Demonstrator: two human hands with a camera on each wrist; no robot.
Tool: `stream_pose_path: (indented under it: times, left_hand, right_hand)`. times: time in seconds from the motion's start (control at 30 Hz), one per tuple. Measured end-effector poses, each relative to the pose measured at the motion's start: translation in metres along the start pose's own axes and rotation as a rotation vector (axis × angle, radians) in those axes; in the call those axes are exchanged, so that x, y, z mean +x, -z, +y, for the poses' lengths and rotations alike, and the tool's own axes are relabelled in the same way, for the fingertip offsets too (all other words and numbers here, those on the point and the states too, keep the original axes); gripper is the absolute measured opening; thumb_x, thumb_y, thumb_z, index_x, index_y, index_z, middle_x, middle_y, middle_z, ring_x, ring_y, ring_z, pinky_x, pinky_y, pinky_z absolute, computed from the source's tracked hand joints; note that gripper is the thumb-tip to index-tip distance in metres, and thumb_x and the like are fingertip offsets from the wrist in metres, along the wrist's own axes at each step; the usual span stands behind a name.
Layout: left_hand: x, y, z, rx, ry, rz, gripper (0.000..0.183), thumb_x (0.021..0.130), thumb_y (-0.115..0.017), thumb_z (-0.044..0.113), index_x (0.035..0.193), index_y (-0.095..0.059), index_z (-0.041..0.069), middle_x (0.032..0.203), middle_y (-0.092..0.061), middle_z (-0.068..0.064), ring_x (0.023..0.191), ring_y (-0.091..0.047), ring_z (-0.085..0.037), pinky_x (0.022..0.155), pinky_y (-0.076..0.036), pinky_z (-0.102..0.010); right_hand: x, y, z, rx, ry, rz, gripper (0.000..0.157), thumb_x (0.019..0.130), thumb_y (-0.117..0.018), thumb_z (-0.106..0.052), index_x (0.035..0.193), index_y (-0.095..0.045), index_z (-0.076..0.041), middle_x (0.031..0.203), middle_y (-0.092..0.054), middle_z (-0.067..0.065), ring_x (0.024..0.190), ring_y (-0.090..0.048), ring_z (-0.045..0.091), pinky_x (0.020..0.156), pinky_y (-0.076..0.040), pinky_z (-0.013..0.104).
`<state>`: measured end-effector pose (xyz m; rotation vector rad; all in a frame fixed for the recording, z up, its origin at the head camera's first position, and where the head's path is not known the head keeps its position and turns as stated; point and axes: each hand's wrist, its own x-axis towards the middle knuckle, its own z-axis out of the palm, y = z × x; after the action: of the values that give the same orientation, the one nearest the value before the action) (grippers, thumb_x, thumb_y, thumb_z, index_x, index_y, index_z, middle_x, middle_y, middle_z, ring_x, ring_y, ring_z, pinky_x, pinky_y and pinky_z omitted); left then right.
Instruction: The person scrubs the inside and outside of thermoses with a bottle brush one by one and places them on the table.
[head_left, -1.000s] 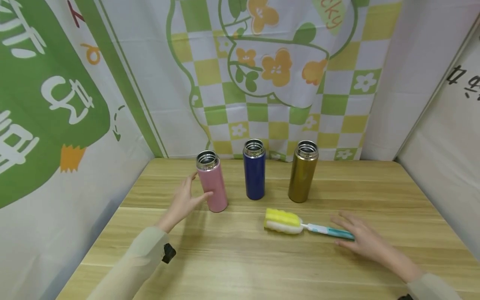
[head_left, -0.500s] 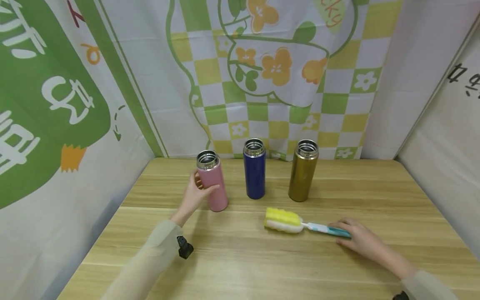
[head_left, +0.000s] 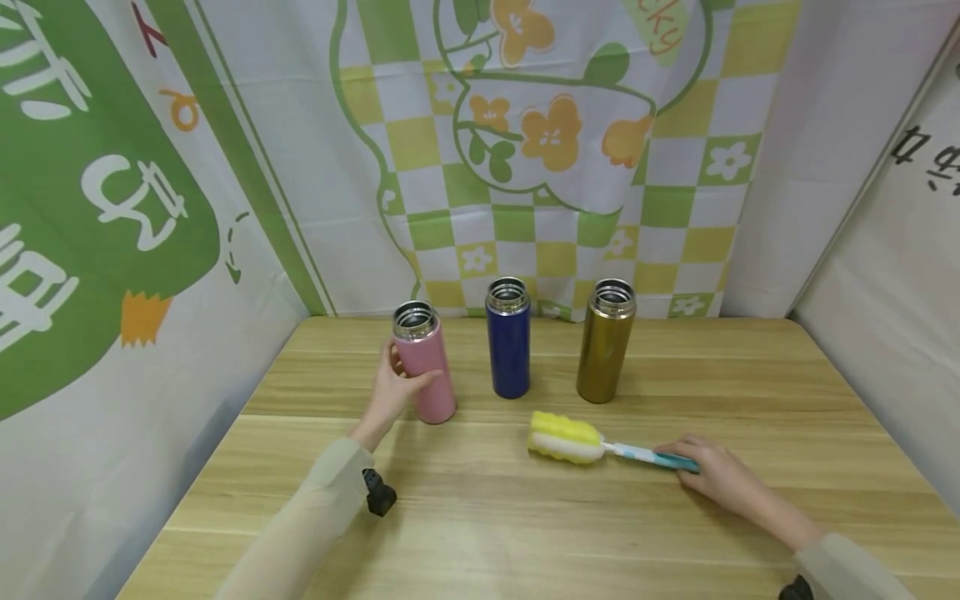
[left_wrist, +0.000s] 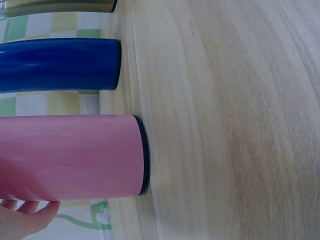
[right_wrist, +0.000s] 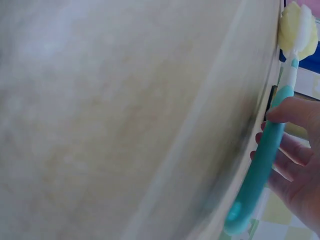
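Gripped a pink bottle [head_left: 429, 379] with the left hand [head_left: 392, 392], plus a sponge brush [head_left: 564, 437] with the right hand [head_left: 716, 472]. Had a blue bottle [head_left: 510, 350] and gold bottle [head_left: 604, 354] standing kinda between.

Head view bright, light soft and even; pale glare on the table [head_left: 487, 533] toward its near edge, soft shadow beside the left sleeve [head_left: 292, 525]. Side walls [head_left: 900, 283] look stretched, wide-angle. Left wrist view cooler, slightly soft, light streak along the blue bottle [left_wrist: 60, 65]. Right wrist view hazy: table blurred, whitish upper left; brush handle [right_wrist: 266, 150] crisper.
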<state>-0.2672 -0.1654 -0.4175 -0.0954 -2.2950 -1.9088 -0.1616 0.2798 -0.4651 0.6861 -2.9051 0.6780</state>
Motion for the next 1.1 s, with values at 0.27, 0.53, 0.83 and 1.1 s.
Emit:
stream_pose_path:
  times: [0.27,0.53,0.83,1.1]
  left_hand:
    - [-0.013,-0.001,0.005,0.017,-0.001,-0.028,0.081,0.068,-0.074,0.005,0.133,-0.025,0.01,0.124,-0.044,-0.021,0.109,-0.047,-0.033,0.089,-0.041,-0.043]
    - [-0.031,-0.006,0.018,-0.011,-0.044,-0.075,0.082,0.066,-0.075,0.004,0.132,-0.027,0.008,0.123,-0.046,-0.021,0.108,-0.048,-0.033,0.089,-0.042,-0.041]
    - [-0.054,-0.024,0.029,-0.033,-0.149,-0.13,0.075,0.064,-0.074,-0.004,0.127,-0.034,0.008,0.118,-0.051,-0.021,0.1,-0.054,-0.033,0.081,-0.047,-0.038]
    - [-0.075,-0.042,0.039,-0.046,-0.124,-0.186,0.078,0.063,-0.075,-0.003,0.129,-0.034,0.009,0.12,-0.05,-0.019,0.102,-0.053,-0.033,0.083,-0.045,-0.042]
  right_hand:
    - [0.001,0.008,-0.003,-0.05,0.08,0.144,0.032,0.066,-0.07,0.003,0.094,-0.066,-0.01,0.084,-0.062,-0.003,0.071,-0.058,0.01,0.057,-0.048,0.023]
    - [0.003,0.026,-0.013,-0.056,0.078,0.132,0.028,0.068,-0.07,-0.001,0.095,-0.067,-0.008,0.078,-0.064,0.001,0.053,-0.043,-0.004,0.044,-0.038,0.017]
    - [0.005,0.057,-0.029,0.002,-0.029,0.02,0.027,0.069,-0.066,0.001,0.094,-0.062,-0.009,0.075,-0.062,0.0,0.055,-0.046,0.001,0.045,-0.036,0.02]
    - [0.003,0.084,-0.037,0.059,-0.068,-0.072,0.026,0.071,-0.063,0.003,0.096,-0.063,-0.006,0.082,-0.064,0.005,0.05,-0.039,0.001,0.042,-0.034,0.02]
